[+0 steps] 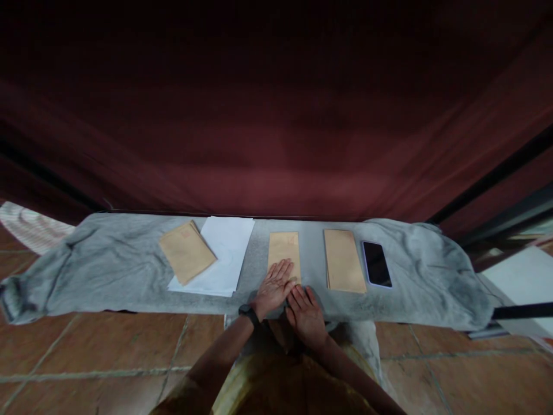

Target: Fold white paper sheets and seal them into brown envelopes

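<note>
One brown envelope (283,245) lies on the grey cloth in front of me, its near half partly under my hands. My left hand (275,286) rests flat on it with the fingers stretched out, and a dark band circles that wrist. Beside it, at the envelope's near right corner, my right hand (307,317) lies palm down with its fingers extended. The two hands touch or nearly touch. To the right is a small stack of brown envelopes (344,260). On the left, another stack of brown envelopes (186,252) sits askew over white paper sheets (228,251).
A phone (377,264) with a dark screen lies right of the envelope stack. Grey cloth (116,259) covers the narrow table, rumpled at both ends. Dark red fabric (276,144) rises behind it. Tiled floor (129,346) shows below, and a white panel (525,288) stands at the right.
</note>
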`<state>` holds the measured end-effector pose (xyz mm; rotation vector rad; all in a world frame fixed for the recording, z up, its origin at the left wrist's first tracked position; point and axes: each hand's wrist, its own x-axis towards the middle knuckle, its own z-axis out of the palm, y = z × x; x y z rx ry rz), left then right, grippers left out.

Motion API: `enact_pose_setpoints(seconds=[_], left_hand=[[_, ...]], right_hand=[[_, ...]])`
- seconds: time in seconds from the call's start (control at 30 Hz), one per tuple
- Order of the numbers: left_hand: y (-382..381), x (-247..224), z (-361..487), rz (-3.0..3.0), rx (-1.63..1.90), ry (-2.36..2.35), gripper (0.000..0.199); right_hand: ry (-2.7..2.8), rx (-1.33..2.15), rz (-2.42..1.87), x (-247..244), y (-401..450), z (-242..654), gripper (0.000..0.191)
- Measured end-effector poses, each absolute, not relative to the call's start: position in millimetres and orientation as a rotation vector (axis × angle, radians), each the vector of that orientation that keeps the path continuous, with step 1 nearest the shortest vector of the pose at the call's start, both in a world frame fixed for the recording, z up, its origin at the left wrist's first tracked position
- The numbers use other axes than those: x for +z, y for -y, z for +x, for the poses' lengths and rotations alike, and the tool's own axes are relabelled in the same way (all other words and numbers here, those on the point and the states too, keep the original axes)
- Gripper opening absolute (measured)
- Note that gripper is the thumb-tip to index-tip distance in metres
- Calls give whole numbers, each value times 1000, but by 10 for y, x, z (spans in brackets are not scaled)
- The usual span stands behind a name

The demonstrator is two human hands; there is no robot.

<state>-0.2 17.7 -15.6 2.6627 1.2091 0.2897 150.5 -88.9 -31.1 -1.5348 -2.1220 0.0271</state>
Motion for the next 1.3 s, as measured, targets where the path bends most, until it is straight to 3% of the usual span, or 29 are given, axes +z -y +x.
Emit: enact_pose_setpoints(seconds=[0.27, 0.77, 1.07, 1.3], left_hand=[[109, -156, -262, 2583, 362, -1494, 58], [344, -84, -256, 2377, 387, -1990, 55], [231, -56, -106, 2507, 414, -1582, 53], [-348, -76, 211, 2602, 278, -1348, 55]], right_hand=[[2087, -17, -1583, -248, 976, 1519, 54], [2031, -21, -1751, -189, 1033, 1551, 49], [2185, 39, -1544, -203, 891, 1437, 52], [2107, -15, -1536, -328, 890, 1410, 47]])
